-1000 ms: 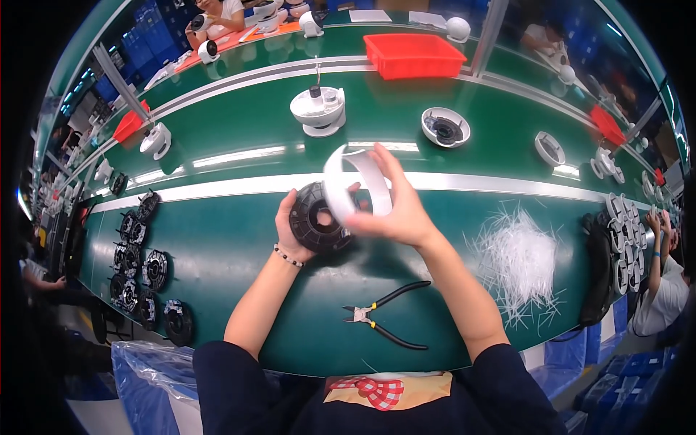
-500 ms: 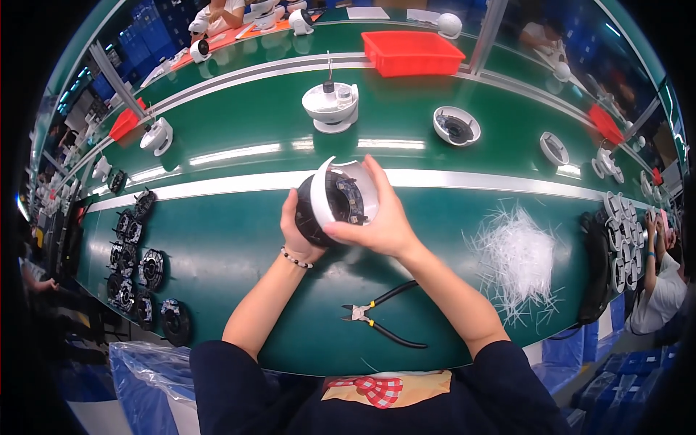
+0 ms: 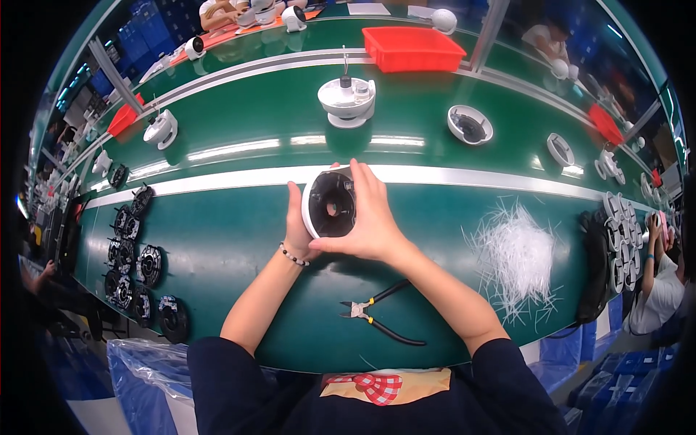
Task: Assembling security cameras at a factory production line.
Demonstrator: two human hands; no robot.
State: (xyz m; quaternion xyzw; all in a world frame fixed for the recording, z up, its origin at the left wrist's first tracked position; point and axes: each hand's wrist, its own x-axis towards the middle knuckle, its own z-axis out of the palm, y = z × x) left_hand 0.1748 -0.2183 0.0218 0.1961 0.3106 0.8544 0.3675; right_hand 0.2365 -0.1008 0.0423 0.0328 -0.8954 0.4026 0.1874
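Observation:
A round white shell with a black ring-shaped insert (image 3: 326,226) is held up above the near green bench, its dark hollow face turned toward me. My left hand (image 3: 296,230) cups its left side, thumb raised. Around its right side wraps my right hand (image 3: 374,217), with the thumb along the lower rim. A fingertip seems to show through the hole in the middle. Below the hands, diagonal cutters (image 3: 358,310) with black and yellow handles lie on the bench, jaws apart and pointing left.
Several black ring parts with circuit boards (image 3: 150,265) stand at the left. A pile of thin white plastic strips (image 3: 516,250) lies right, beside stacked white rings (image 3: 617,250). Across a pale rail (image 3: 246,180), the green belt carries a white assembly (image 3: 348,101). Beyond is a red tray (image 3: 413,54).
My hands have turned the shell and insert so the hollow black face points toward me; the circuit board no longer shows. The parts on the far belt have shifted right.

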